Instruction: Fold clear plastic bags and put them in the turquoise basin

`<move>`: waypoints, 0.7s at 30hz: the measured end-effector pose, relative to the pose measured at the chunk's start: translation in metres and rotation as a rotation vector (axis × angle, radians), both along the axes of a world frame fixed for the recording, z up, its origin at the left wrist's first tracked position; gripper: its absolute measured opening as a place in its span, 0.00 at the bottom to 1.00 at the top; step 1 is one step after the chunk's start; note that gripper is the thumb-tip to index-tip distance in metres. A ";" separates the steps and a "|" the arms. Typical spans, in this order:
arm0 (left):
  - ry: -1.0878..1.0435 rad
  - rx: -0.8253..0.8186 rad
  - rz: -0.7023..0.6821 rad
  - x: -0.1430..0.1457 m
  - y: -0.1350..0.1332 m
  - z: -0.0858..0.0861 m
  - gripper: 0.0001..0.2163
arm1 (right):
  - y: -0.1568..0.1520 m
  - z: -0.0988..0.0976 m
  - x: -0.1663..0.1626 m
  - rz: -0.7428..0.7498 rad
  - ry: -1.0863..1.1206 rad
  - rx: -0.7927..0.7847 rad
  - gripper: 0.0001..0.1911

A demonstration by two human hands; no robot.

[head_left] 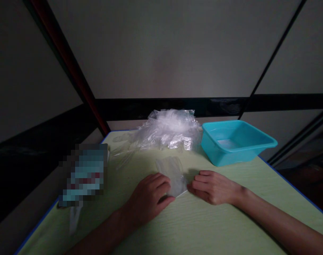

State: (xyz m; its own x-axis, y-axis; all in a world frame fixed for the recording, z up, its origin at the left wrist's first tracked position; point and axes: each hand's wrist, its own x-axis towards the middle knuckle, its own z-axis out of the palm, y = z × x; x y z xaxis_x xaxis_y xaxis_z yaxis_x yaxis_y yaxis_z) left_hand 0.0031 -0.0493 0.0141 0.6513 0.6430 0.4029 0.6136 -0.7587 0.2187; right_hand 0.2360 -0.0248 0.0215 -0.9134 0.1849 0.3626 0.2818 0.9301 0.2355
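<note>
A flat clear plastic glove (173, 173) lies on the pale green table (203, 230), fingers pointing away from me. My left hand (150, 198) rests on its near left part, fingers curled and pressing it down. My right hand (213, 186) pinches the glove's near right edge with curled fingers. Behind the glove sits a loose heap of clear plastic gloves (166, 131).
A turquoise plastic basin (237, 141) stands at the back right of the table. A blurred-out box (83, 175) sits at the left edge with a plastic sheet hanging from it. Black rails and a red post run behind the table.
</note>
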 end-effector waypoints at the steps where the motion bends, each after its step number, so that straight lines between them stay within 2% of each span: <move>1: 0.004 -0.002 0.002 0.000 0.000 0.000 0.04 | 0.000 0.000 0.000 -0.002 -0.012 0.002 0.13; 9: 0.021 -0.019 0.007 -0.001 0.000 -0.001 0.05 | 0.003 -0.006 0.002 -0.014 -0.051 -0.032 0.12; 17: 0.000 -0.011 0.020 -0.001 -0.002 0.002 0.17 | 0.003 -0.007 -0.001 -0.088 -0.021 -0.218 0.14; 21: -0.027 0.001 0.018 -0.001 -0.001 0.002 0.19 | 0.002 -0.003 -0.001 -0.130 0.023 -0.377 0.12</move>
